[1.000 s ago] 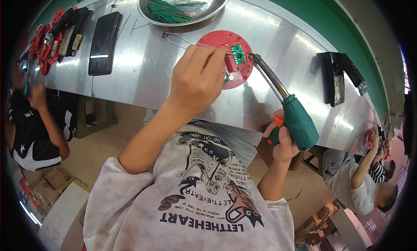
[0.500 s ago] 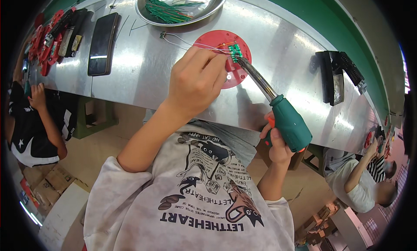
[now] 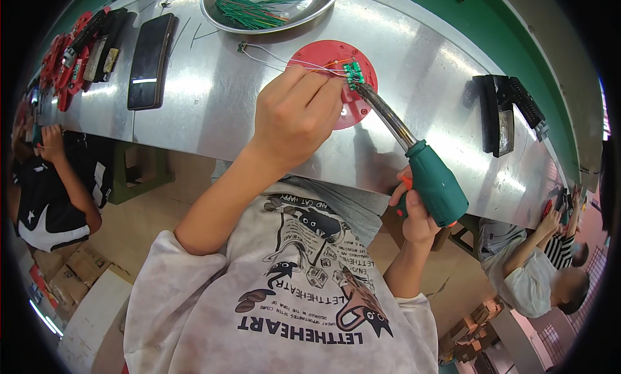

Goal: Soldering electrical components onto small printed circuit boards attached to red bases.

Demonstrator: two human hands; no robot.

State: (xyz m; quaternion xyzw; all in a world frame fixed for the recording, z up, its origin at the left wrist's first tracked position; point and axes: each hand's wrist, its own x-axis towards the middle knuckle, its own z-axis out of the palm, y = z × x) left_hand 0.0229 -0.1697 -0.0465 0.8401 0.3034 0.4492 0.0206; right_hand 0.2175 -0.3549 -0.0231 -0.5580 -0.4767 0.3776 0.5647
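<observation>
Soldering iron with green plastic body and metal shaft (image 3: 436, 183) has shifted left since one second ago: tip was by the right rim of the red round plastic disc (image 3: 331, 51), now at the lower edge of the green rectangular circuit board (image 3: 352, 71) on that disc. Actual contact, cannot tell. Nearly unchanged versus half a second ago.

Long shiny metal tabletop (image 3: 220, 115): disc lies on it, board on the disc's right half. Round shiny metal bowl (image 3: 314, 17) beyond the disc and to its left, same spot as earlier, bundle of thin green wires (image 3: 249, 10) inside. Black stand (image 3: 497, 115) well right of disc, not moved. Black rectangular phone (image 3: 151, 62) well left of disc, not moved either.

Right hand (image 3: 417, 220), nearer the person than the disc and right of it: fingers curled round the iron's handle, same grip as before. Left hand (image 3: 294, 112) over the disc's lower left part, same pose as earlier: fingers bent and pressed together, tips just beside the board; what they pinch, cannot tell. Thin white wires (image 3: 267, 51) run out past the disc's left rim.
</observation>
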